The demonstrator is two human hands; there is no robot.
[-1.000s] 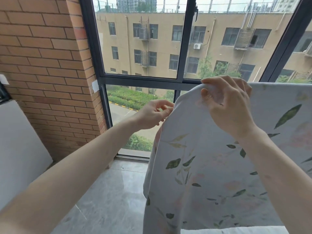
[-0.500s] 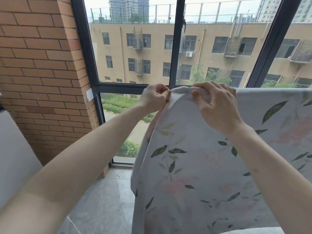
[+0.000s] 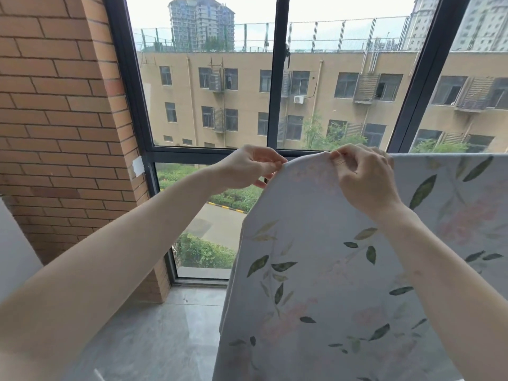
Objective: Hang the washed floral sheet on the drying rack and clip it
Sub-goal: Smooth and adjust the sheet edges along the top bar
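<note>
Left hand now up from below onto the sheet corner, pinching beside the right hand.

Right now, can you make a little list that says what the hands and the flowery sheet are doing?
Sheet: the floral sheet hangs down from its top edge, leaf print facing the camera.
Left hand: the left hand pinches the sheet's top left corner.
Right hand: the right hand grips the top edge beside it.
Clip: none visible.
Rack: hidden under the sheet.
Behind: window.
Left side: brick wall.
</note>
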